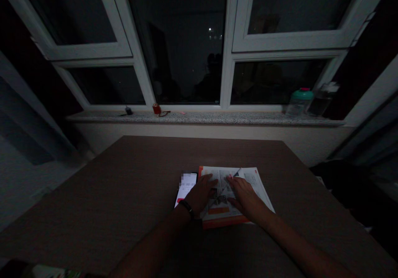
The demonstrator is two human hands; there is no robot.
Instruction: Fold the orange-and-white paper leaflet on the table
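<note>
A printed book or magazine (222,216) with orange edges lies on the brown table, showing text and pictures. My left hand (202,193), with a dark band on its wrist, rests on the left part of the page, fingers stretched out. On the middle of the same page lies my right hand (247,195), fingers extended and thumb apart. A thin diagonal edge shows above the right fingertips; I cannot tell whether it is a fold in the paper or a separate object. Just left of the book, a phone (185,185) displays a running-time screen, partly covered by my left hand.
Behind the brown table (139,162) runs a speckled windowsill (199,117). On it stand a bottle with a teal lid (300,102), a clear bottle (321,100), a small orange jar (156,109) and a small dark item (127,110). The room is dim.
</note>
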